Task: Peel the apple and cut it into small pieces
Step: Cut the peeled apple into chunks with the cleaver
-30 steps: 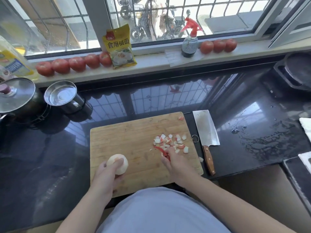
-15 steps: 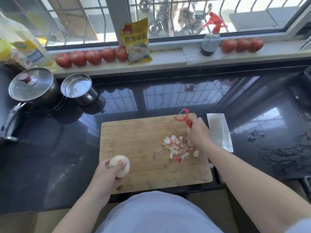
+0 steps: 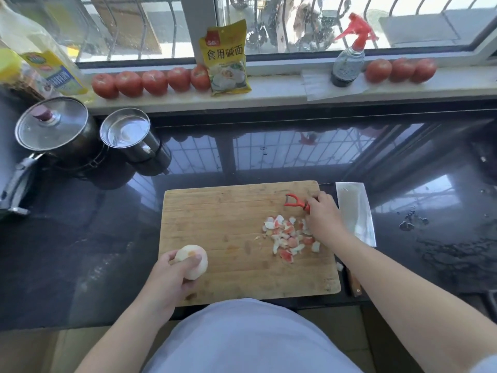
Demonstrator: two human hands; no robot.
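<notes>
Left hand (image 3: 172, 275) grips the peeled apple (image 3: 192, 261) with fingers and thumb curled round it, at about seven o'clock on the cutting board (image 3: 215, 211), holding it just above or on the wood, probably to keep it steady and ready for cutting. Right hand (image 3: 324, 215) sits at two o'clock on the board, fingers curled down onto the handle of the red peeler (image 3: 295, 203), whose head lies on the wood; whether it pinches the handle or only rests on it, I cannot tell. Peel scraps (image 3: 286, 236) lie heaped at four o'clock, clear of the apple. Off the board's right edge, on the dark bench (image 3: 430, 211), the cleaver (image 3: 355, 211) lies within easy reach of that hand, likely the next tool.
</notes>
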